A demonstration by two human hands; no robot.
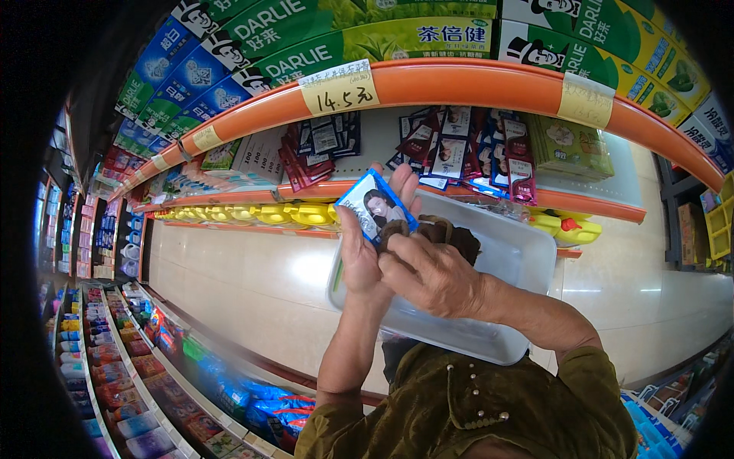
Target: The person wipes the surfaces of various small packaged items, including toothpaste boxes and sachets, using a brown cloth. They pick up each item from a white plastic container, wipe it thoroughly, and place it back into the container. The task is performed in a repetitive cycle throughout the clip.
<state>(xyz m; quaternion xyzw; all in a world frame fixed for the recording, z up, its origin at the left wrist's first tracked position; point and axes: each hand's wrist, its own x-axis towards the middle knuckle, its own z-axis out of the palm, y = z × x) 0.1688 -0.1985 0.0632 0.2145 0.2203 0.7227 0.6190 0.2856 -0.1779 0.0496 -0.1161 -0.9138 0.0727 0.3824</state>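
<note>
My left hand is turned palm up and holds a blue-edged sachet with a printed portrait. The thumb lies along the sachet's left side, and the other fingers are behind it. My right hand is bent across the left palm, its fingers at the sachet's lower end. Those fingers grip a brown, soft, cloth-like item; its exact kind is unclear, and the hand covers part of it. Below both hands is a translucent white plastic bin.
Loose sachets lie in piles on the shelf ahead, beside a green packet stack. An orange shelf edge with price tags juts out above, under toothpaste boxes. Yellow bottles line the lowest shelf. Stocked shelving stands behind left.
</note>
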